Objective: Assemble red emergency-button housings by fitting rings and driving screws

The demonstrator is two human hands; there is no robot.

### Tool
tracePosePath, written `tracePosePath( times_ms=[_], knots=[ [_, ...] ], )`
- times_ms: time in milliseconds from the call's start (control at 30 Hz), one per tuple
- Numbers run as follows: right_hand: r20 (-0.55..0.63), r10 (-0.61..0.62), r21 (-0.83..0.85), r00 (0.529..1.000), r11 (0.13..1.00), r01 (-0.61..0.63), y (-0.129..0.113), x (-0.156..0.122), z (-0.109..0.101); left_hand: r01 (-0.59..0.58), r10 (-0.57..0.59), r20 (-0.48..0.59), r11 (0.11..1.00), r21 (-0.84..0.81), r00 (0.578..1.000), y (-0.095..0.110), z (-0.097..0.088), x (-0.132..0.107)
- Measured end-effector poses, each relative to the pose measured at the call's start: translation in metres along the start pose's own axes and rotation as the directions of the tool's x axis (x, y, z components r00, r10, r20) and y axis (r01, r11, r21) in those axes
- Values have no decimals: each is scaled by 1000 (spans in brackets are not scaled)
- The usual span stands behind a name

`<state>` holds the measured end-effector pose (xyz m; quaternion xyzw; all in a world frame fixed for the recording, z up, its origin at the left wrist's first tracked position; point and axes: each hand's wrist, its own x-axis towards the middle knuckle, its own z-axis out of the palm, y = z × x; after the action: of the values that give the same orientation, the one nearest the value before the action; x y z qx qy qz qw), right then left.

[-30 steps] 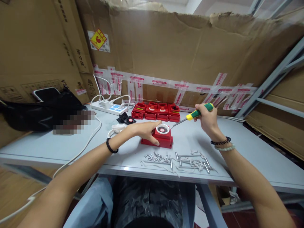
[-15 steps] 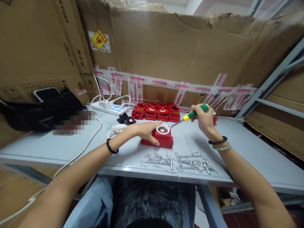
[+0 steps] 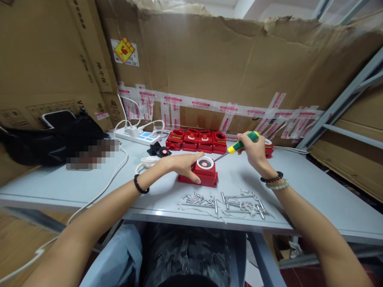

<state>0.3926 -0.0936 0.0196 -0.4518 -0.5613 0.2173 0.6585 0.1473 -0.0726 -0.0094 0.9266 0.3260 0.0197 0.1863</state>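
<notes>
My left hand [image 3: 188,164] grips a red box [image 3: 206,178] by its left side, thumb in front and fingers behind. On top of the box sits a white ring [image 3: 212,163] around a dark round centre with a small red mark. A screwdriver [image 3: 243,143] with a green and yellow handle is in my right hand [image 3: 253,149]. Its shaft slants down to the left, and the tip meets the ring's right edge or the box just behind it; I cannot tell which. Screws [image 3: 197,198] and T-shaped metal rods [image 3: 239,205] with white strings lie in front of the box.
Several red housings [image 3: 196,141] stand in a row at the back, and another red box [image 3: 269,148] is behind my right hand. Black square pieces [image 3: 158,150], a coiled white cable [image 3: 149,161] and a power strip [image 3: 139,136] lie to the left. Cardboard [image 3: 209,59] walls the back.
My right hand has shifted slightly left with the screwdriver, bringing its tip closer in against the box's top. My left hand and the box have stayed put.
</notes>
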Motion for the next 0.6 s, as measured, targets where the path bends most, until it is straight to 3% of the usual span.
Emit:
tracePosePath(
  times_ms=[400, 600],
  knots=[
    [40, -85, -187, 996, 978, 91, -11, -6, 4, 57, -57, 22, 998, 17, 998, 1, 0, 0],
    [103, -327, -472, 939, 815, 335, -28, -6, 25, 73, -74, 23, 997, 28, 997, 4, -2, -1]
  ],
)
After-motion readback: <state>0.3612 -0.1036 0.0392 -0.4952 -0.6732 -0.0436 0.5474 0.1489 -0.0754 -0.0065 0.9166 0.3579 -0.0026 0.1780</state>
